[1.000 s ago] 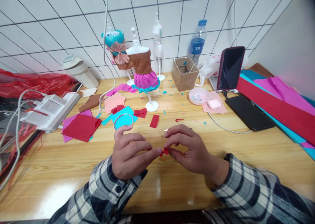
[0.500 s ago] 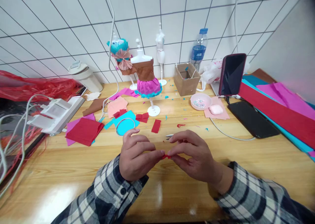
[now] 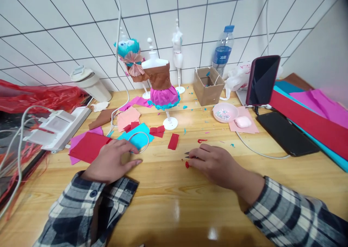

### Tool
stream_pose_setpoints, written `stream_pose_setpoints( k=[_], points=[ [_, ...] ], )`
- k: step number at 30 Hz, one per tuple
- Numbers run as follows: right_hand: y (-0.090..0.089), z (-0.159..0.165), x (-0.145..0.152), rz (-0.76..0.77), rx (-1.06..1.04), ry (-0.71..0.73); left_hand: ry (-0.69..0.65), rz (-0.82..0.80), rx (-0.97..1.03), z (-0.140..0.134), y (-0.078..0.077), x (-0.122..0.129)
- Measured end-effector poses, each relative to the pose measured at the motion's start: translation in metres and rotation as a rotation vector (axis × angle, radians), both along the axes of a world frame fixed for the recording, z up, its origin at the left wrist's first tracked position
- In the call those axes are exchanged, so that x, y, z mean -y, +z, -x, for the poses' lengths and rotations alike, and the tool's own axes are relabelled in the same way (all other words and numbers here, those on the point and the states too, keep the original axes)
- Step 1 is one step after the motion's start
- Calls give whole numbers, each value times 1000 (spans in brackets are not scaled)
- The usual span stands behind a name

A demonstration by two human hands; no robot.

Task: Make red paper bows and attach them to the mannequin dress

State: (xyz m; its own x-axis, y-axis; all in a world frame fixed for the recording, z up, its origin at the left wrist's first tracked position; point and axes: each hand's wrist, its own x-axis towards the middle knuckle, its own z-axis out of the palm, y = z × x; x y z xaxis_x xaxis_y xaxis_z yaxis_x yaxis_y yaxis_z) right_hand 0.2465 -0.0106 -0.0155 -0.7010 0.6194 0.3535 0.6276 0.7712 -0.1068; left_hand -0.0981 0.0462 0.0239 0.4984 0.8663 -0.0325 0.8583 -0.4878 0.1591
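Observation:
My left hand [image 3: 112,160] hovers palm down with thumb and fingers apart. Its fingertips overlap the edge of a thin silver ring [image 3: 148,141], and I cannot tell if they touch it. Under the ring lies cyan paper [image 3: 143,129]. My right hand [image 3: 212,163] is closed, pinching a small crumpled red paper piece [image 3: 187,164] at the fingertips. Pointed metal tips [image 3: 187,154] show beside those fingers; the rest of that tool is hidden. Beyond, a small red paper strip [image 3: 173,141] lies flat. A white dress form [image 3: 160,80] wears a brown top and magenta skirt with cyan edging.
Red paper [image 3: 87,145] lies by my left hand, near a white power strip [image 3: 67,127]. At the back stand a cardboard box [image 3: 208,91] and a water bottle [image 3: 223,53]. A pink bowl of beads [image 3: 225,112], a propped phone [image 3: 262,80] and a flat phone [image 3: 286,134] are right.
My left hand has let go of the red paper piece and moved left to the silver ring. My right hand keeps the piece, slightly lower towards the table. The view has shifted a little.

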Motion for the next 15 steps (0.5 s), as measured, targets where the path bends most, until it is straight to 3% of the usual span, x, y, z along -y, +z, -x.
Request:
stream_pose_setpoints(
  k=[7,15],
  points=[
    [4,-6,-1,127,-115,-113,81,43,-107,-1,-6,-5],
    [8,-8,-1,214,-265,-205,-12,3,26,-13,-9,-6]
  ],
)
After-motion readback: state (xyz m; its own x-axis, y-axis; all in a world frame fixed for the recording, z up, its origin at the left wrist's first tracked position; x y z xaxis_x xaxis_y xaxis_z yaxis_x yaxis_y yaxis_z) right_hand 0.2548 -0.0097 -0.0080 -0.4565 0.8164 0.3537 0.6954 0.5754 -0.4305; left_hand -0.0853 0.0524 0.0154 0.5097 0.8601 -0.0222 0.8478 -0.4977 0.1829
